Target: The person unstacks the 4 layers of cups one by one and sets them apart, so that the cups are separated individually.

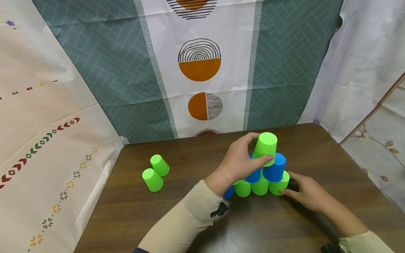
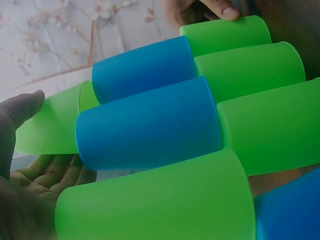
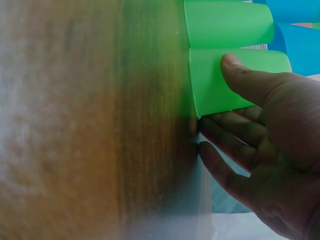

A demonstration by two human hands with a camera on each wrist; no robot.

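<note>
My left hand (image 1: 237, 161) holds an upside-down green cup (image 1: 265, 146) at the top of a stack, thumb on the near side and fingers behind. Directly under it are two blue cups, the right one (image 1: 274, 170) partly covered by the held cup. In the left wrist view another green cup (image 2: 155, 200) sits beside them in the same row; the left arm mostly hides it from the head. My right hand (image 1: 308, 193) grips the rightmost bottom green cup (image 1: 279, 185), its thumb in front. More green cups (image 1: 260, 186) and a blue cup (image 1: 228, 192) form the bottom row.
Two more green cups (image 1: 153, 180) stand upside down close together on the left of the brown wooden table (image 1: 126, 218). A patterned cloth (image 1: 205, 105) hangs behind the table's back edge, and pale curtains (image 1: 373, 105) flank the sides.
</note>
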